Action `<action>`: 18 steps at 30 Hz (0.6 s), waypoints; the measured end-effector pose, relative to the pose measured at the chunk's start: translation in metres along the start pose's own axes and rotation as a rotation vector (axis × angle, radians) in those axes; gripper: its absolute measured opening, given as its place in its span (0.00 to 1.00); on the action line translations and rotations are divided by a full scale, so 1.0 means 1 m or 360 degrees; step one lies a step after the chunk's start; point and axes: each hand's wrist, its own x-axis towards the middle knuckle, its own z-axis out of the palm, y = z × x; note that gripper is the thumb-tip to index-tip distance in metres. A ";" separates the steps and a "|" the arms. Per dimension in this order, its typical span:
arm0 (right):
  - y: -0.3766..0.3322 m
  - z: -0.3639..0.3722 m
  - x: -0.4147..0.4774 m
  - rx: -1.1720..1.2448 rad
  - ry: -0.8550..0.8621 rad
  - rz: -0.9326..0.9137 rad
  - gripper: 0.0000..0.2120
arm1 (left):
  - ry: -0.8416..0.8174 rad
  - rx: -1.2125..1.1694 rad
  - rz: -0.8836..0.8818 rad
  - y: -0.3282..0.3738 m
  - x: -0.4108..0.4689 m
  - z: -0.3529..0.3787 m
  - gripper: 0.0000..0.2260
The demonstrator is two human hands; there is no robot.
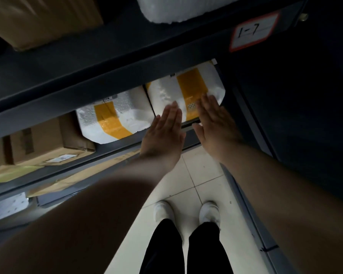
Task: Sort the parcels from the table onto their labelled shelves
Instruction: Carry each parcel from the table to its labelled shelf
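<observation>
A white bubble-wrap parcel with yellow tape point(186, 88) lies at the right end of a dark metal shelf point(115, 147). Both my hands press flat against its near edge, fingers straight. My left hand point(164, 133) touches the parcel's lower left part. My right hand point(216, 123) covers its lower right corner. A second white parcel with yellow tape point(115, 119) lies just left of it on the same shelf. A label reading 1-7 point(253, 31) is stuck on the shelf beam above.
Brown cardboard boxes point(46, 143) sit further left on the shelf, and another box point(40, 18) and a white parcel point(182, 8) sit on the shelf above. Flat brown packages lie on a lower shelf point(83, 175). My white shoes stand on the tiled floor point(202, 182).
</observation>
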 end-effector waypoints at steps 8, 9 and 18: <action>-0.001 -0.003 0.033 -0.0030 0.0001 -0.0008 0.29 | 0.0026 0.0005 -0.0015 -0.014 0.023 -0.004 0.27; -0.001 -0.005 0.032 -0.0026 -0.0003 -0.0007 0.29 | 0.0037 0.0005 -0.0010 -0.015 0.022 -0.003 0.27; -0.024 -0.029 -0.015 -0.0016 -0.0074 -0.0118 0.29 | 0.0057 0.0099 0.0008 -0.003 -0.029 -0.026 0.27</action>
